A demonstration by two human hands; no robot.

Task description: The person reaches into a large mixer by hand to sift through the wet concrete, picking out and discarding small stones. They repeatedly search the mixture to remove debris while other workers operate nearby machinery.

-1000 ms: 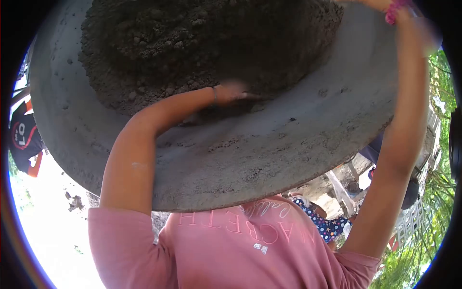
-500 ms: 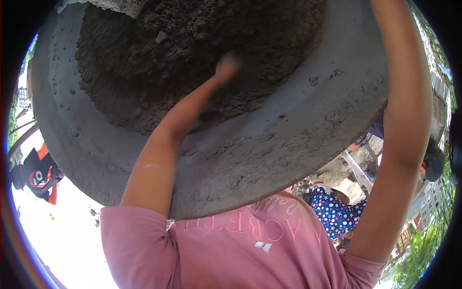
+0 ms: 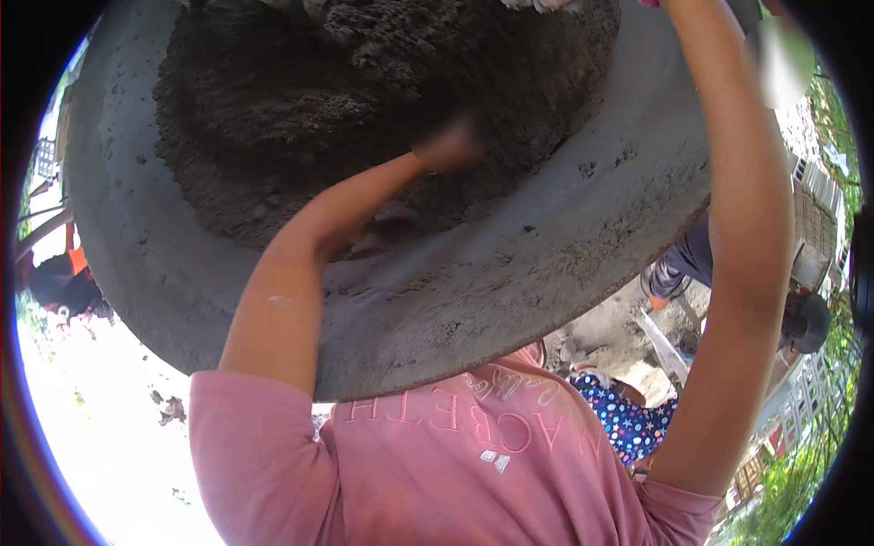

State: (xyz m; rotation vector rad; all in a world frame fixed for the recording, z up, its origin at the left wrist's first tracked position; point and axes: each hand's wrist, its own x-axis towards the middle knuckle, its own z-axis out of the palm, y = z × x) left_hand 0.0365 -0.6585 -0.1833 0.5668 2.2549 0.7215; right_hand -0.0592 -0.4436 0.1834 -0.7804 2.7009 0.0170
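My left hand (image 3: 451, 147) reaches into a wide grey pan (image 3: 437, 309), smeared by motion, and overlaps the dark crumbly mix (image 3: 300, 109) inside. How its fingers are held is lost in the blur. The pan's rim crosses in front of my pink shirt (image 3: 410, 473), under my left forearm. My right forearm (image 3: 728, 173) stretches up past the pan's right side, and its hand lies beyond the top edge of the view. A bit of pink (image 3: 650, 3) shows near that wrist. At the top, a pale greyish thing (image 3: 546, 5) is cut off by the frame.
A person in a dark cap (image 3: 806, 320) is at the right. Star-patterned cloth (image 3: 624, 414) on another person shows below the rim, near a piece of wood (image 3: 663, 346). Someone in dark clothing (image 3: 66, 280) is at the left. A blurred whitish thing (image 3: 785, 62) stands out at upper right.
My left hand has shifted slightly right and down within the mix. My right arm has moved left and its hand has stayed out of view. The whitish blur at upper right has appeared.
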